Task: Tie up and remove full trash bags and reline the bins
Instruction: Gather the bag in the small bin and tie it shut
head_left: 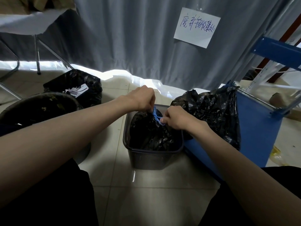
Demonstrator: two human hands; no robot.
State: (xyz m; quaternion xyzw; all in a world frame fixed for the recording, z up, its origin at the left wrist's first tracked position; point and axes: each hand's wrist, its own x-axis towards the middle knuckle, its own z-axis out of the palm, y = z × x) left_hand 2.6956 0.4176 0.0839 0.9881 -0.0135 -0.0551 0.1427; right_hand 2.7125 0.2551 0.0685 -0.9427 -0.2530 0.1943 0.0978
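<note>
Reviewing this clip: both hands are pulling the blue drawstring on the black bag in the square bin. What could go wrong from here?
1. The left hand and right hand pull the thin blue drawstring apart; it might snap or tear the thin black bag.
2. The bag sits snug inside the small square bin, so lifting it may drag the bin up too.
3. The tied bag on the right leans beside the bin and may topple into the way.

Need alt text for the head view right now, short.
Both hands, left hand and right hand, pull the blue drawstring on a black trash bag inside a dark square bin; a tied bag sits right.
</note>
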